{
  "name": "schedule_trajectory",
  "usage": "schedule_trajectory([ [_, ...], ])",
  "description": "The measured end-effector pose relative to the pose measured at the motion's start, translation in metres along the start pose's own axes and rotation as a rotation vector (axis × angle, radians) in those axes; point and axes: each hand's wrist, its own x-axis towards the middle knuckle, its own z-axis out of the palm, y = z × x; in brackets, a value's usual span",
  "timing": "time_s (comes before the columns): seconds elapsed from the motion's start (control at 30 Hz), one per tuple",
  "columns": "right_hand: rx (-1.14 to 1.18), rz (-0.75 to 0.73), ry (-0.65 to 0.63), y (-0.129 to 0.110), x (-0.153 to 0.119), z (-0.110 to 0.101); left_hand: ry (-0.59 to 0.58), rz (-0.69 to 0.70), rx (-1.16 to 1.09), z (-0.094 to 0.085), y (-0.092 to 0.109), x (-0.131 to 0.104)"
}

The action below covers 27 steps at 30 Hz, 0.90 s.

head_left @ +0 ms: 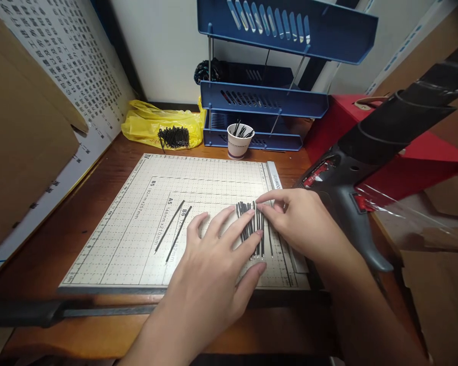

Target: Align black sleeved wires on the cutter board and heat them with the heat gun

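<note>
Several thin black sticks (pixel 245 231) lie side by side on the gridded paper-cutter board (pixel 137 229), right of its middle. My left hand (pixel 217 269) rests over them with fingers spread, its fingertips touching the row. At the row's upper right end, my right hand (pixel 295 216) pinches the top of one black stick between thumb and forefinger. One more stick (pixel 270 241) lies just right of the row, partly under my right hand. Two separate sticks (pixel 170 226) lie slanted on the board to the left of my left hand.
Behind the board stand a paper cup (pixel 238 145) of black sticks and a blue rack (pixel 263 99). A yellow bag (pixel 137 119) holds a black bundle (pixel 175 137). A dark tool (pixel 351 173) and red box (pixel 416 157) are right; the cutter handle (pixel 26 312) lies front left.
</note>
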Motion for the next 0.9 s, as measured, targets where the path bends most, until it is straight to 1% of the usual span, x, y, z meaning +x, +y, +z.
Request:
schedule_trajectory([
  [0.07, 0.012, -0.025, -0.02, 0.0, 0.001, 0.001, 0.005, -0.006, 0.002, 0.001, 0.001, 0.001],
  [0.3, 0.051, -0.084, -0.032, 0.0, 0.007, 0.001, 0.049, -0.024, -0.02, 0.003, 0.0, 0.0],
  [0.47, 0.038, -0.164, -0.097, -0.002, 0.012, -0.006, 0.063, -0.092, -0.055, 0.003, -0.003, 0.001],
  [0.67, 0.087, -0.146, -0.164, 0.0, 0.013, -0.008, 0.084, -0.105, -0.072, 0.003, -0.003, 0.002],
  [0.8, 0.119, -0.138, -0.11, 0.003, 0.011, -0.003, 0.1, -0.1, -0.08, 0.004, -0.004, 0.0],
  [0.9, 0.117, -0.137, -0.056, 0.007, 0.008, -0.003, 0.164, -0.134, -0.108, 0.006, -0.007, -0.004],
])
